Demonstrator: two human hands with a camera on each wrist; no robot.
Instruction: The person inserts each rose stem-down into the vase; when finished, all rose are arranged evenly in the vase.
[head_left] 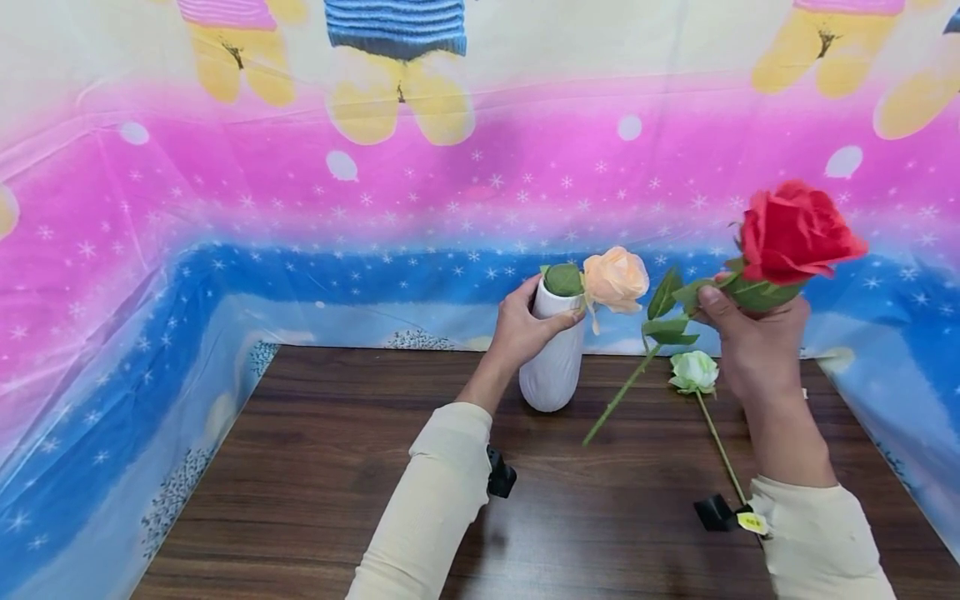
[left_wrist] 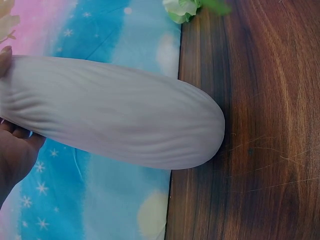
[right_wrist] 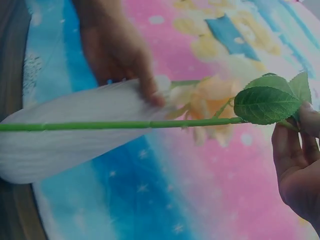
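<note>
My left hand [head_left: 525, 327] grips a white ribbed vase [head_left: 553, 367] near its mouth, thumb in front and fingers behind. The vase stands on the table, and a peach rose [head_left: 615, 279] leans out of its mouth to the right, with a green leaf [head_left: 562, 279] at the rim. Raised to the right of the vase, my right hand [head_left: 761, 342] pinches a red rose [head_left: 798, 233] just under its bloom. That rose's green stem [right_wrist: 100, 126] slants down to the left, and in the right wrist view it crosses in front of the vase.
A pale green-white rose [head_left: 695, 372] lies on the dark wooden table [head_left: 337, 467], its stem running toward the right sleeve, by a small yellow tag [head_left: 752, 523]. A printed pink and blue cloth [head_left: 420, 217] hangs behind and along both sides of the table.
</note>
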